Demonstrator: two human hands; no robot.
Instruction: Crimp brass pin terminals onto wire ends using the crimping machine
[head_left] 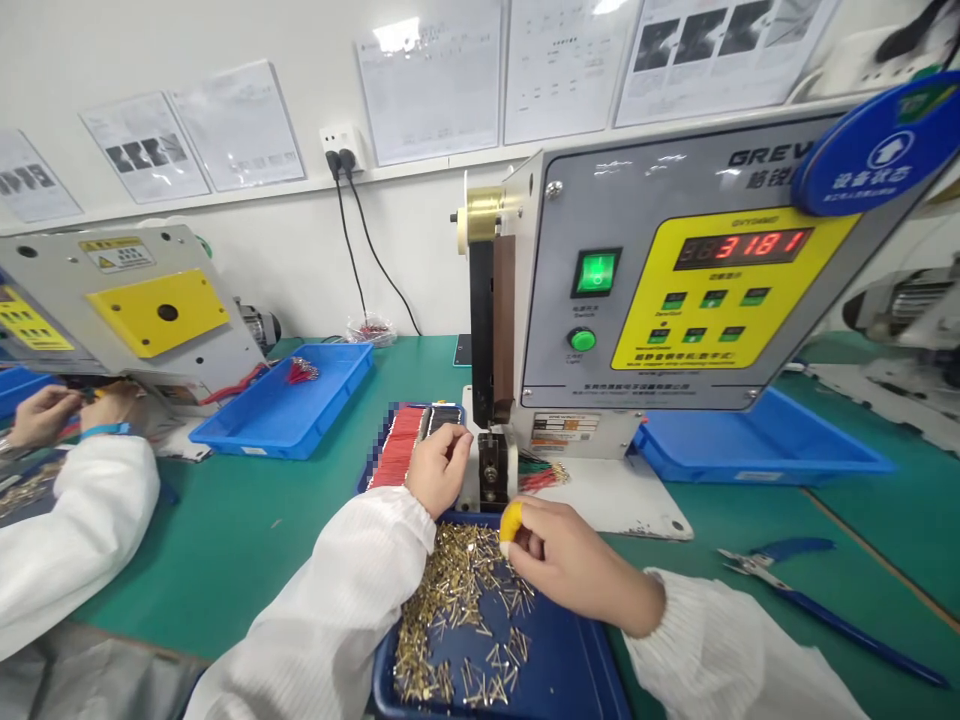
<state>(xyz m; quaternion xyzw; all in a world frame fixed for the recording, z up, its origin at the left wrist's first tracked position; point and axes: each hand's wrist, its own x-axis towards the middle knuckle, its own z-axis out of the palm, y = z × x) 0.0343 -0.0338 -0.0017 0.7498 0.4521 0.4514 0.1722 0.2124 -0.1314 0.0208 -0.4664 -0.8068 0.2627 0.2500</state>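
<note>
My left hand (442, 470) is closed in a pinch just left of the crimping die (492, 470) of the machine (630, 290); whatever its fingertips hold is hidden. Over the right side of a dark blue tray (570, 660) is my right hand (559, 555), thumb and index fingertip together. A yellow finger cot (511, 520) covers that index finger, and I cannot make out anything in the pinch. Loose brass-coloured pins (442, 600) lie heaped in the tray, mostly on its left. Behind my left hand are bundled red wires (397, 445) and black wires (444, 418).
Blue-handled cutters (795, 590) lie on the green table (300, 560) at right. Red and green wires (544, 473) rest on the machine base. Blue trays stand behind left (322, 400) and right (765, 440). At far left, a co-worker's hands (75, 410) are at another machine (142, 290).
</note>
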